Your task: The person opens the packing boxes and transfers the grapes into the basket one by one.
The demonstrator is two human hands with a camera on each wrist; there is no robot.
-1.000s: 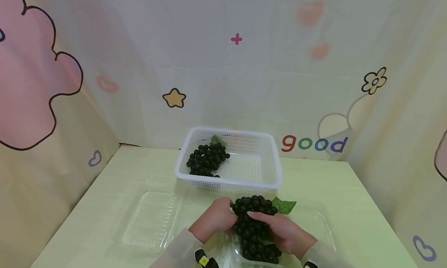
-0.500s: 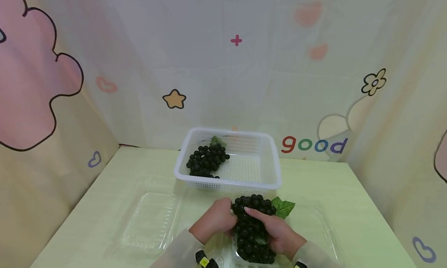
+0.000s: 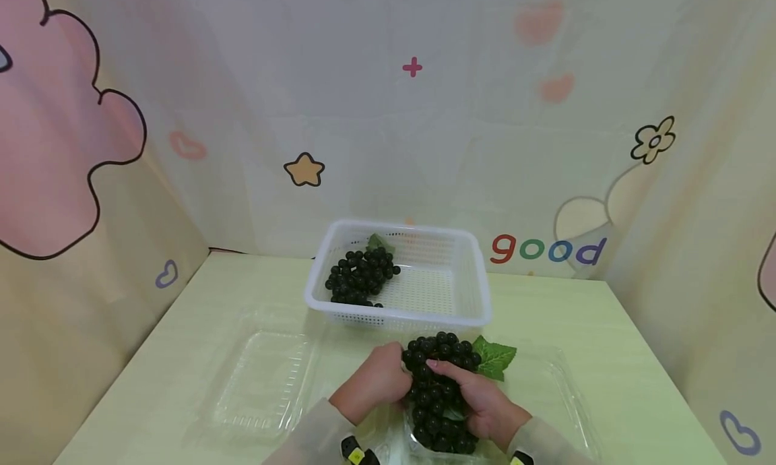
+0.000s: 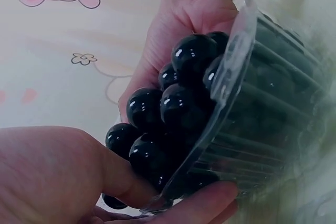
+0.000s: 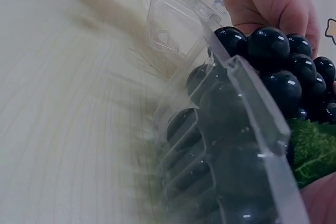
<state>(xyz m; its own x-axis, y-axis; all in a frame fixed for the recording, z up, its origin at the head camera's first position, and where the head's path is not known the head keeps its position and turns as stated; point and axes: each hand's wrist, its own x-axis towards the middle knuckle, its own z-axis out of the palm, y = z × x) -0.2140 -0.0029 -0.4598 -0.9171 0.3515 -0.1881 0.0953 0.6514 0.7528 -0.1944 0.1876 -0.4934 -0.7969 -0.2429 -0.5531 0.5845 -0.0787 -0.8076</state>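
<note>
A bunch of dark grapes (image 3: 432, 391) with a green leaf (image 3: 495, 358) lies partly in a clear plastic clamshell box (image 4: 278, 98), its upper grapes above the rim. My left hand (image 3: 382, 374) pinches the box wall at its far left corner; the left wrist view has the thumb inside by the grapes and a fingertip (image 4: 210, 198) outside. My right hand (image 3: 488, 404) holds the bunch from the right, thumb across the grapes and the other fingers mostly hidden. A smaller leaf (image 5: 315, 145) shows near the right palm.
Behind the hands stands a white perforated basket (image 3: 469, 269) with more dark grapes (image 3: 360, 276) in its left half. Another clear plastic box (image 3: 263, 377) lies open on the pale table (image 3: 636, 370) at left. A patterned curtain (image 3: 364, 114) surrounds the table.
My right hand has shifted slightly left, its thumb reaching farther over the grapes. The bunch's near end has moved left and the leaf has turned. My left hand has kept its place.
</note>
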